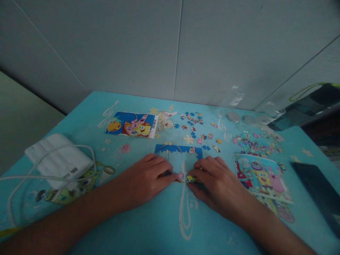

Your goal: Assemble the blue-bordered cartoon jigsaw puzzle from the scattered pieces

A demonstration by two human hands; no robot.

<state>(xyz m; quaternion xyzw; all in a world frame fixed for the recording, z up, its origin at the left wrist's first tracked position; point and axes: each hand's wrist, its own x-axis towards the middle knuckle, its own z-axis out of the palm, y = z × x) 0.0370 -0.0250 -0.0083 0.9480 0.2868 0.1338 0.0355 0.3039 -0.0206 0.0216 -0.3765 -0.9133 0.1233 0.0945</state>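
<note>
See clear plastic jars [271, 112], contents unclear. Find blue-bordered cardboard jigsaw [172, 148], blue edge toward grey wall [148, 53], long axis unclear, between left hand [150, 177] and right hand [214, 179]: apart, touching near edge; cannot tell grip.

In front of me I count one partly built blue-edged cardboard jigsaw [191, 149], two colourful flat cartoon prints [261, 177], two clusters of small multicoloured loose pieces [191, 120], too many to number, one boxy white plastic device [62, 156], two clear plastic jars [272, 110] at upper right, one dark bottle [305, 108] and one flat black slab [317, 193].
</note>
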